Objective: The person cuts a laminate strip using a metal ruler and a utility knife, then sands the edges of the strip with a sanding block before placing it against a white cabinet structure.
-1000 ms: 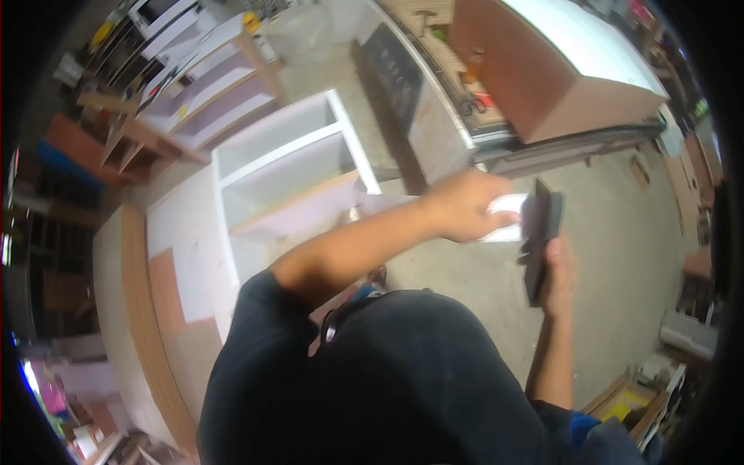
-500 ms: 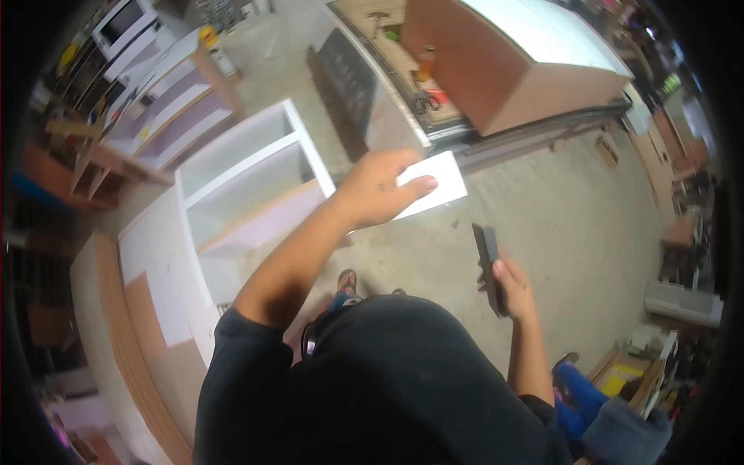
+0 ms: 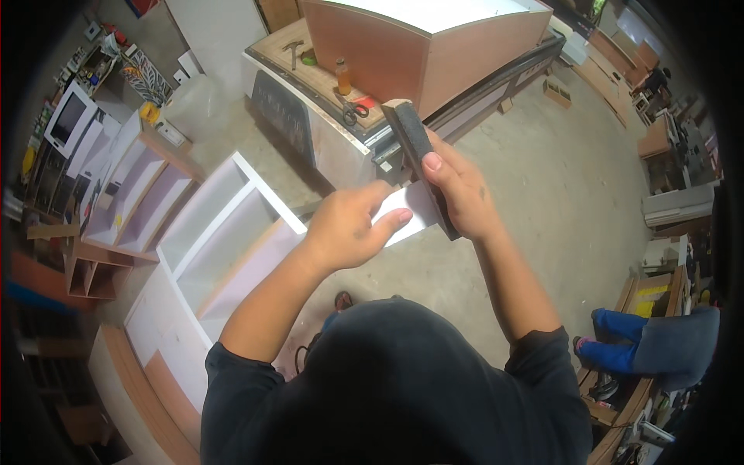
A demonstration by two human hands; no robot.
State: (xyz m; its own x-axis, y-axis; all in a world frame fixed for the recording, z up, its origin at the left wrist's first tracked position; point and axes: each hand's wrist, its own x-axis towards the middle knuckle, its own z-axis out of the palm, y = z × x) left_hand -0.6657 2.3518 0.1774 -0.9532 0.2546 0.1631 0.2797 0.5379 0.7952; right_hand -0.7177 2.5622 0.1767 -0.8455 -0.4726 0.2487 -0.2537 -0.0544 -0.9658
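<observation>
My left hand (image 3: 349, 226) grips a small flat white board (image 3: 417, 208), thumb on top and fingers underneath. My right hand (image 3: 467, 190) is closed around a long, dark sanding block (image 3: 412, 132), with bare wood showing at its far end and a gritty grey-black face. The block slants across the right end of the white board and looks to be against that edge, though actual contact is hard to make out. Both hands are held out in front of my body, above the concrete floor.
A workbench (image 3: 267, 54) ahead carries a big brown cabinet box (image 3: 372, 50), a hammer (image 3: 293, 53), scissors (image 3: 355, 113) and an amber bottle (image 3: 343, 76). To the left lies a white cabinet frame (image 3: 252, 167). A person in blue trousers (image 3: 620, 341) is at the right.
My right hand has swung up and inward, bringing the sanding block from low on the right to the white board's end. My left hand has shifted slightly left and down, still holding the board.
</observation>
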